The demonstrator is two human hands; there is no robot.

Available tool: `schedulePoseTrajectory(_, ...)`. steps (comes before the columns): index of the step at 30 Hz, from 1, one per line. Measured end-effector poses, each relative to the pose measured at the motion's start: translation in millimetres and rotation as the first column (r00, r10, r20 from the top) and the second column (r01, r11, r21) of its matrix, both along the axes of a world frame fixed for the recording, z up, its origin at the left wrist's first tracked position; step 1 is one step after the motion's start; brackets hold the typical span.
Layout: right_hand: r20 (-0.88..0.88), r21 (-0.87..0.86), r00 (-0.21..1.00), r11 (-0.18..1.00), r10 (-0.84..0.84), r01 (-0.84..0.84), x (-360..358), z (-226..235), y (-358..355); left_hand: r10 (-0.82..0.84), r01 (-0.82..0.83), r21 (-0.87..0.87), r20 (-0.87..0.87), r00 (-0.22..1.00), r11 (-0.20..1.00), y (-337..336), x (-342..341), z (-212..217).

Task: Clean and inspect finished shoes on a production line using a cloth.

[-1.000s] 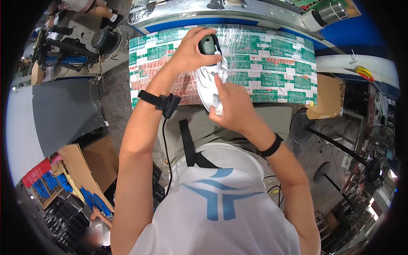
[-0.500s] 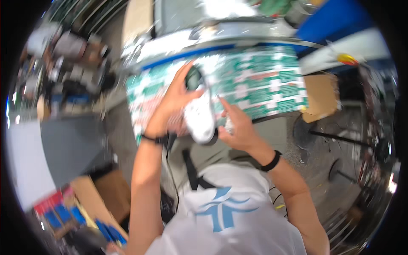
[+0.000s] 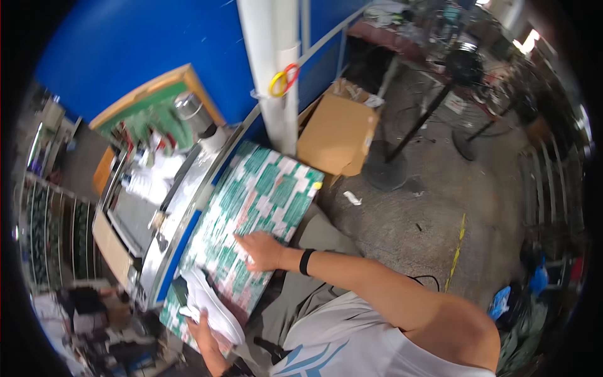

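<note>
A white shoe (image 3: 213, 308) with a dark green part at its opening is tilted over the near left end of the board. My left hand (image 3: 204, 334) grips its side, fingers closed round it. My right hand (image 3: 264, 251) is over the green-and-white patterned board (image 3: 276, 179), apart from the shoe. Its index finger points out to the left and the other fingers are curled. Something small and pale shows between them, too unclear to name.
Beyond the board runs a metal-and-blue conveyor edge (image 3: 188, 229). A steel flask (image 3: 195, 113) stands behind it. Scissors with red and yellow handles (image 3: 284, 80) hang on a white post (image 3: 267, 38). A cardboard box (image 3: 339, 135) and a black stand base (image 3: 384, 166) are on the right.
My view has swung to the right. My hands have moved apart: the left keeps the shoe at the board's left end, the right is farther from it.
</note>
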State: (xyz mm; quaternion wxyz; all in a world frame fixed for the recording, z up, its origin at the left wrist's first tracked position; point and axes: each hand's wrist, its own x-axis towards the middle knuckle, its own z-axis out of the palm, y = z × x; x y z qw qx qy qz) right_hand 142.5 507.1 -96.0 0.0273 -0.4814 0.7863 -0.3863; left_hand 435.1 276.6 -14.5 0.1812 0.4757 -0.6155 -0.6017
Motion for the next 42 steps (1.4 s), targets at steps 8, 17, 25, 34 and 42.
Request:
schedulePoseTrajectory(8, -0.194, 0.049, 0.98, 0.998, -0.039, 0.049, -30, -2, -17, 0.091, -0.019, -0.263, 0.263, 0.961, 0.965, -44, -32, 17)
schedulePoseTrajectory(17, -0.285, 0.12, 0.958, 0.993, 0.027, 0.008, -31, -4, -12, -0.053, 0.222, -0.666, 0.265, 0.963, 0.712, -291, -111, 111)
schedulePoseTrajectory(25, -0.169, 0.065, 0.986, 0.998, -0.004, 0.015, -33, 6, -4, 0.174, 0.364, -0.926, 0.345, 0.922, -0.095, -446, -233, 15)
schedulePoseTrajectory(34, -0.066, 0.17, 0.996, 0.984, 0.064, -0.052, -23, -16, -17, -0.257, 0.249, 0.063, 0.231, 0.938, 0.966, -373, -460, -52)
schedulePoseTrajectory(42, -0.153, 0.18, 0.988, 0.984, 0.029, -0.001, -21, -20, -10, -0.189, 0.251, 0.256, -0.244, 0.951, 0.933, -390, -425, -43)
